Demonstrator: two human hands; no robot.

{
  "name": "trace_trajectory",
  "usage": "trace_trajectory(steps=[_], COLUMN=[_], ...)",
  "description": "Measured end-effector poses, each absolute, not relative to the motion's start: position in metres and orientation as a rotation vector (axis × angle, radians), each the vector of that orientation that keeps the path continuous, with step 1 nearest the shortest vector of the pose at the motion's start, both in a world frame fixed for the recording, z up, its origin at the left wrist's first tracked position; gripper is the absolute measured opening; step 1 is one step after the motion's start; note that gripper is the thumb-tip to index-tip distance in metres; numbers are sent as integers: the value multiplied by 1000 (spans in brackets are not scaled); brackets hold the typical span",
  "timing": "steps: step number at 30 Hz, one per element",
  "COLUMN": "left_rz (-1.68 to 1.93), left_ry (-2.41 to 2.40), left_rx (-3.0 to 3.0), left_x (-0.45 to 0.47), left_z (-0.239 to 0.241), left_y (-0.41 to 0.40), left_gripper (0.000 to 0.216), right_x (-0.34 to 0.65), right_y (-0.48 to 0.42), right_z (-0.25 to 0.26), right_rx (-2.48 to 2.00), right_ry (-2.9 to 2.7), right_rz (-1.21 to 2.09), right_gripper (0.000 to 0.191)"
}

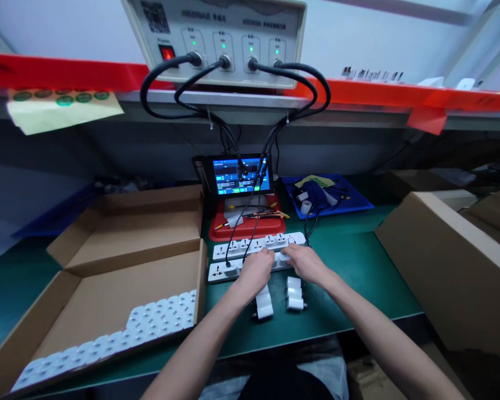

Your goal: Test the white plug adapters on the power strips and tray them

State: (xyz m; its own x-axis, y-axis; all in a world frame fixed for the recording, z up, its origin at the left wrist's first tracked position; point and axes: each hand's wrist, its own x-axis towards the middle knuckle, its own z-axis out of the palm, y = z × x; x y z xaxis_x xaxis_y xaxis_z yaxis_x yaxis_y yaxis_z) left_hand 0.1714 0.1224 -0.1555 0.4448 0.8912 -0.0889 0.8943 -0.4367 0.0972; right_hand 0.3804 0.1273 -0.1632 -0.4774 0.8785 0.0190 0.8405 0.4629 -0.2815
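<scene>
Two white power strips lie one behind the other on the green bench: the rear strip (219, 253) and the front strip (216, 273). My left hand (256, 270) is over the middle of the front strip, its fingers curled together; what they pinch is hidden. Towards that strip's right end, my right hand (304, 262) has its fingertips closed on a white plug-in charger (280, 259), partly covered. Dark cables run down to the front strip. Nearer me lie two short rows of white chargers, a left row (264, 305) and a right row (294, 294).
An open cardboard box (108, 283) with rows of white chargers (158, 316) stands left. Behind the strips are a red tray (250, 228), a lit screen (241, 183) and a blue tray (350, 205). Cables hang from a tester (220, 33). Another carton (450, 266) stands right.
</scene>
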Motion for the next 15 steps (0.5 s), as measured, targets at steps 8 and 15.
trace_trajectory(steps=[8, 15], left_rz=[120, 1100], left_ry=[1595, 1885], left_rx=[2548, 2122], left_x=[166, 66], left_z=[-144, -151], left_y=[100, 81], left_gripper=[35, 19], right_x=[381, 322], right_y=[127, 130], right_z=[-161, -164], right_rx=[-1468, -1081], right_ry=[-2581, -2377], right_rz=[295, 363], right_gripper=[28, 22])
